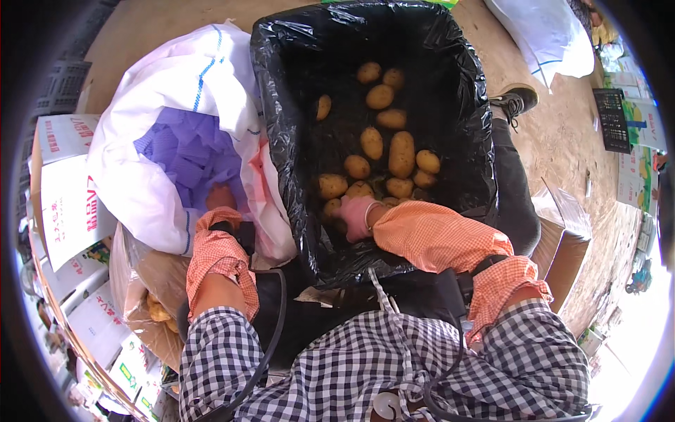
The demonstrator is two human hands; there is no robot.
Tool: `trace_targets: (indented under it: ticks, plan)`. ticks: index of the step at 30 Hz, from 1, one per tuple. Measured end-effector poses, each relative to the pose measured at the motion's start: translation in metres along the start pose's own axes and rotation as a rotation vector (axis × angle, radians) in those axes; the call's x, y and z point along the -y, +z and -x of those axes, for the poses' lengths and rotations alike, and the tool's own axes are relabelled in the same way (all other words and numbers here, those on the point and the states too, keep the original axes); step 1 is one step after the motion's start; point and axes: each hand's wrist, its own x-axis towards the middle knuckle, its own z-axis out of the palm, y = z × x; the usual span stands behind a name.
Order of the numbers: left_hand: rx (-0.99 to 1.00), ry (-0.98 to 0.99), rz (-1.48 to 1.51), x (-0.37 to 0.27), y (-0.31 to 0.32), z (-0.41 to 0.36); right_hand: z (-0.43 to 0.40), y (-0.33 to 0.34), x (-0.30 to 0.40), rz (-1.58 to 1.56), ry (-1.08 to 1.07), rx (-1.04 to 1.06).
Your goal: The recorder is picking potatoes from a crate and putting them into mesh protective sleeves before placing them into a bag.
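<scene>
My left hand (220,197) is bare and reaches into a white woven sack (158,68). Purple foam net sleeves (192,153) fill the sack's mouth. The fingers are sunk among them, so their grip is hidden. My right hand (358,217), in a pink glove, is low in a container lined with a black plastic bag (295,158). It touches the potatoes at the near end, beside a small potato (332,207). Its fingertips are out of sight, and I cannot tell whether it holds one. Several loose potatoes (402,154) lie farther up the liner.
At the left stand white printed cartons (74,184) and a plastic-lined carton (153,269) with potatoes inside. An open cardboard box (561,237) is right of my leg. Another white sack (548,37) and a shoe (514,103) are at the upper right. A black cable (279,316) crosses my lap.
</scene>
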Motion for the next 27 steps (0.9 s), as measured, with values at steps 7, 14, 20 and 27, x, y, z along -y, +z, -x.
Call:
trace_targets:
  ticks: [7,14,20,27]
  plan:
    - [-0.199,-0.117,0.546,0.017,-0.092,0.0,0.031,-0.016,-0.065,-0.777,-0.033,-0.373]
    - [-0.689,0.352,1.096,-0.021,-0.273,0.113,0.097,-0.067,-0.048,-2.144,-0.8,-0.123]
    - [-0.508,0.464,1.599,-0.121,-0.27,0.19,0.101,-0.03,0.017,-1.871,-0.642,-0.859]
    - [-0.5,1.021,1.334,-0.13,-0.263,0.228,0.116,-0.002,0.025,-2.147,-0.87,-0.595]
